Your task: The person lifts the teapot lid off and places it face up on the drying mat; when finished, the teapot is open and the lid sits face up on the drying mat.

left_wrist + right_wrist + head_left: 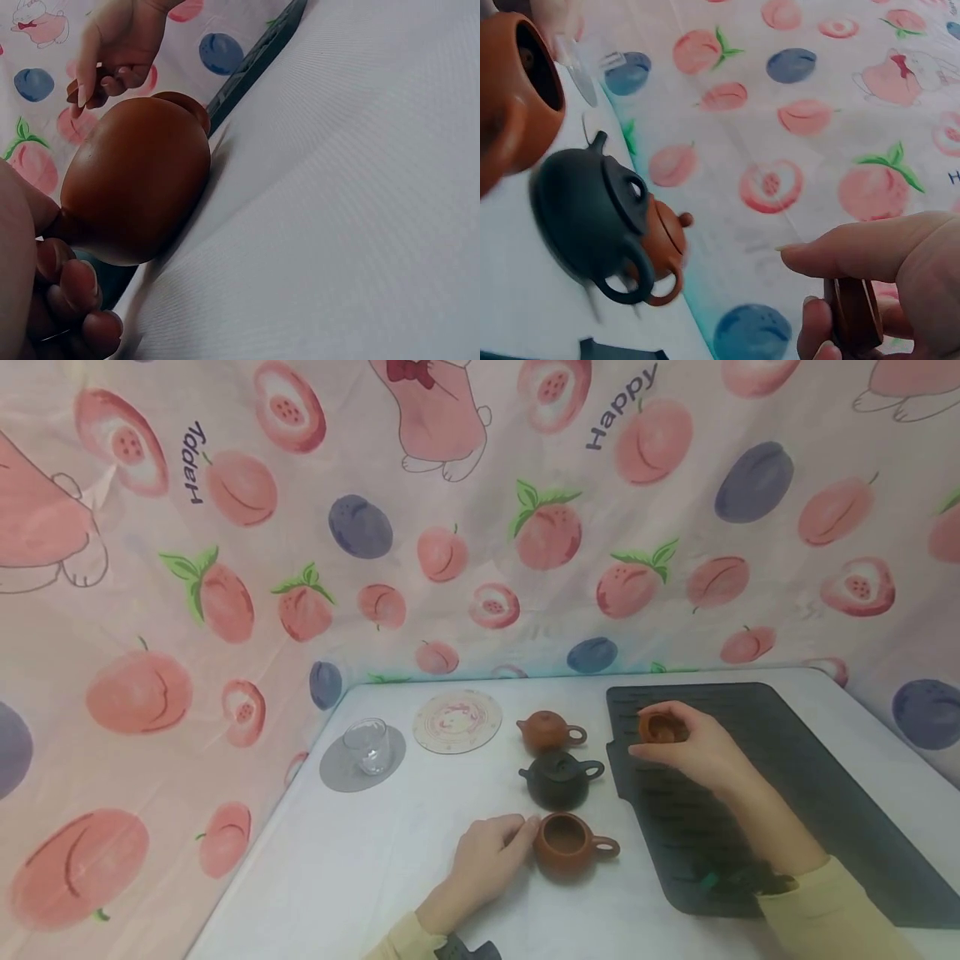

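Observation:
My left hand point(487, 857) is at the left side of a lidless reddish-brown teapot point(562, 852), pinching its spout between thumb and fingers. The teapot stands on the white table, its handle pointing right. Above the dark tray, my right hand point(708, 747) holds a small brown cup point(663, 728) between thumb and fingers, its hollow inside showing in the head view. In the right wrist view the fingers partly cover this cup point(855, 315). Behind the lidless teapot stand a black lidded teapot point(558, 781) and a smaller brown lidded teapot point(545, 732).
A large dark ribbed tray point(780, 760) lies along the right side of the table point(337, 868). At the back left, a clear glass cup point(367, 745) stands on a grey round mat point(337, 770), beside a patterned round mat point(457, 722). Fruit-printed cloth point(450, 527) hangs behind.

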`<state>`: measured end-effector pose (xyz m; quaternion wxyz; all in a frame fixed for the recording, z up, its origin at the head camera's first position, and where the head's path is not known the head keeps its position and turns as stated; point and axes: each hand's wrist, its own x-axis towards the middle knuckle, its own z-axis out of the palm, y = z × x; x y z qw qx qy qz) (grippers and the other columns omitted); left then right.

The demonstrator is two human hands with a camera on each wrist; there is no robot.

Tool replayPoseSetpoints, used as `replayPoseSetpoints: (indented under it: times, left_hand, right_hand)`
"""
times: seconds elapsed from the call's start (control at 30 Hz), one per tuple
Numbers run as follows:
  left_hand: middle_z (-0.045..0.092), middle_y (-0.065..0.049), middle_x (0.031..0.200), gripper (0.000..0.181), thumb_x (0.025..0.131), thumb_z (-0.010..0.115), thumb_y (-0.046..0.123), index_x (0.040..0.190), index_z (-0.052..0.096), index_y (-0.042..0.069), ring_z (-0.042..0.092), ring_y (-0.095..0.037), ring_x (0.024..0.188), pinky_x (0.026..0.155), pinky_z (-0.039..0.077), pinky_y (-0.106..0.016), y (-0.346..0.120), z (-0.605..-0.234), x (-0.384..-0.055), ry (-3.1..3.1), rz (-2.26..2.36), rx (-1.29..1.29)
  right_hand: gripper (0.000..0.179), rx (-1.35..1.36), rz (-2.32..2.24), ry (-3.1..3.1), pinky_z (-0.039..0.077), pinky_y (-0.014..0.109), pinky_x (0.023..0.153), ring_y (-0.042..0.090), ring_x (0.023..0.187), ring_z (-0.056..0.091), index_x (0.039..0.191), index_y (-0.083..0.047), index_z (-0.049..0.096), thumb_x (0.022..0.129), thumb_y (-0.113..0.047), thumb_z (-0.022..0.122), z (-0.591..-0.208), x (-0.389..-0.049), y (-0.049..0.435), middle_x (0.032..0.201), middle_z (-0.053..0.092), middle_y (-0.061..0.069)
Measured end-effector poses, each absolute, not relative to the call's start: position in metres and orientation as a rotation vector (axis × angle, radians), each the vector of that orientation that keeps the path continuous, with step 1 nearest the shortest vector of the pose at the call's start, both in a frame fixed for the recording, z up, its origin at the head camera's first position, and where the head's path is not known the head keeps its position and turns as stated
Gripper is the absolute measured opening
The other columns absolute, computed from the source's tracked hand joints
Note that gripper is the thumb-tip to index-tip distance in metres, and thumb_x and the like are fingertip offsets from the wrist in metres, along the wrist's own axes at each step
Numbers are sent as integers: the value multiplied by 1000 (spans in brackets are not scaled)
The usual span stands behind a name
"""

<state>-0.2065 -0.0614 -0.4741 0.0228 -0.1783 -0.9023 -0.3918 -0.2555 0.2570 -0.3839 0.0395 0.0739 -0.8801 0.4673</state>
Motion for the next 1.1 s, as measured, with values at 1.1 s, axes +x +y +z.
replayPoseSetpoints:
  times: [1.1]
  left_hand:
    - [46, 13, 55, 50, 107, 46, 51, 65, 52, 23, 43, -6, 53, 52, 32, -24, -62, -474, -206, -2787, -1191, -560]
  right_hand:
    - [83, 21, 729, -3015, 44, 66, 86, 56, 106, 55, 122, 17, 51, 88, -54, 76, -401, -264, 379, 118, 58, 40]
